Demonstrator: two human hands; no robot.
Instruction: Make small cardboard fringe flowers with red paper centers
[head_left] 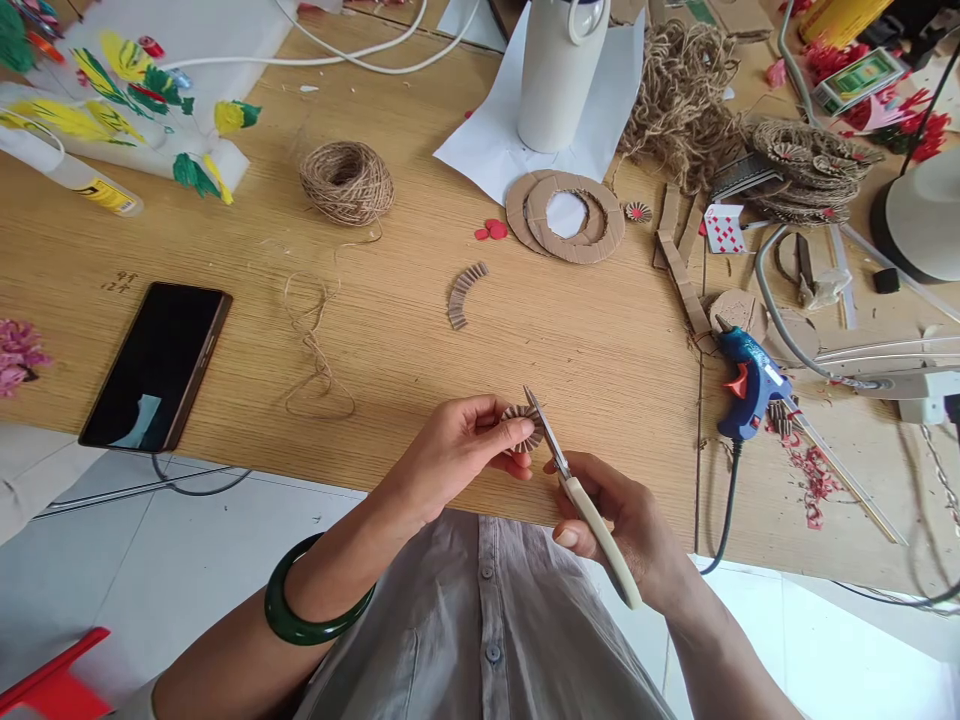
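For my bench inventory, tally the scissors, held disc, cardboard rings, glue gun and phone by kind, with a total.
Scissors: 1
Held disc: 1
Cardboard rings: 2
Glue gun: 1
Phone: 1
Total: 6

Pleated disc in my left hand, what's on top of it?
The thumb of your left hand lies over part of the pleated disc, with pleats showing around it. The patch beneath that thumb and the disc's underside can't be seen.
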